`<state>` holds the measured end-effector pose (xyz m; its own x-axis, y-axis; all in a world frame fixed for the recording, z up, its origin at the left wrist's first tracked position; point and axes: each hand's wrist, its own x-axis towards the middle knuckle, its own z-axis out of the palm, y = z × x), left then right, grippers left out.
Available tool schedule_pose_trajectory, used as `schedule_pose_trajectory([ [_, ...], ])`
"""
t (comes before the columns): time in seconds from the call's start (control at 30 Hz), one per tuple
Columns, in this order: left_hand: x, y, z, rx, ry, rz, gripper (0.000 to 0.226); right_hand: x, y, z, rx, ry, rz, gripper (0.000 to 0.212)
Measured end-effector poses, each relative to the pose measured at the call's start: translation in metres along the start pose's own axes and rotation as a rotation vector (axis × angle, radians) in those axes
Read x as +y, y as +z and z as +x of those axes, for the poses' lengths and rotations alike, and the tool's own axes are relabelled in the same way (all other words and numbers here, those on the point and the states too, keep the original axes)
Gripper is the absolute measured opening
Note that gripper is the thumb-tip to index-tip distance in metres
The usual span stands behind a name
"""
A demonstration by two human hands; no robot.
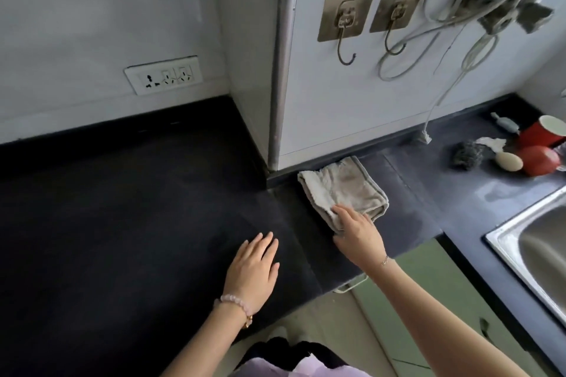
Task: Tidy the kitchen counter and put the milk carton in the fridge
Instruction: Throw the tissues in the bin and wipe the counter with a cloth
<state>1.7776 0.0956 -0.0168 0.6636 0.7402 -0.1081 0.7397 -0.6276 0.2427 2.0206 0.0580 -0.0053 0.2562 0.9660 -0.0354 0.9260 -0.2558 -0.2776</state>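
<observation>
A folded beige cloth point(343, 187) lies on the dark counter point(122, 208) close to the wall's base. My right hand point(358, 232) rests on the cloth's near corner, fingers laid over its edge. My left hand point(255, 263) lies flat on the bare counter to the left of the cloth, fingers together and holding nothing. No milk carton or fridge is in view.
A steel sink point(539, 248) sits at the right edge. Behind it stand a red cup point(545, 131), a red round object point(539, 159), a pale oval soap point(508, 161) and a steel scrubber point(467, 154). Hooks point(344, 40) and cables point(477, 9) hang on the wall; a socket plate point(164, 75) is at left.
</observation>
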Motion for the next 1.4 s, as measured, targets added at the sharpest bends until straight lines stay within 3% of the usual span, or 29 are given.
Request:
schedule_pose_trajectory([
  [0.17,0.002,-0.003,0.000,-0.022,-0.022,0.008,0.048,-0.003,-0.003,0.013,0.142,-0.011,-0.172,0.028],
  [0.3,0.004,-0.005,0.002,0.050,-0.034,-0.004,0.038,-0.005,-0.012,0.023,0.044,0.059,-0.206,0.034],
  [0.43,-0.001,-0.021,-0.002,0.188,-0.082,-0.137,0.040,-0.010,-0.029,0.029,0.027,0.068,-0.125,0.010],
  [0.53,-0.015,-0.028,-0.024,0.285,-0.294,-0.242,0.037,-0.011,-0.033,0.024,0.073,0.108,-0.001,0.016],
  [0.63,-0.035,-0.021,-0.059,0.271,-0.477,-0.265,0.039,-0.025,-0.032,0.018,0.074,0.109,0.099,0.029],
  [0.83,-0.059,-0.023,-0.106,0.206,-0.641,-0.196,0.051,-0.075,-0.023,0.000,0.024,-0.058,0.083,0.030],
  [0.93,-0.072,-0.027,-0.114,0.171,-0.665,-0.209,0.057,-0.098,-0.014,-0.002,-0.054,-0.090,0.374,0.024],
  [1.0,-0.084,-0.028,-0.117,0.137,-0.665,-0.209,0.061,-0.118,-0.012,-0.004,-0.142,0.017,0.589,0.026],
  [1.1,-0.103,-0.030,-0.123,0.087,-0.646,-0.210,0.065,-0.136,0.002,-0.003,-0.207,0.144,0.703,0.034],
  [1.4,-0.155,-0.031,-0.144,-0.121,-0.482,-0.082,0.083,-0.173,0.038,-0.008,-0.247,0.299,0.643,0.056],
])
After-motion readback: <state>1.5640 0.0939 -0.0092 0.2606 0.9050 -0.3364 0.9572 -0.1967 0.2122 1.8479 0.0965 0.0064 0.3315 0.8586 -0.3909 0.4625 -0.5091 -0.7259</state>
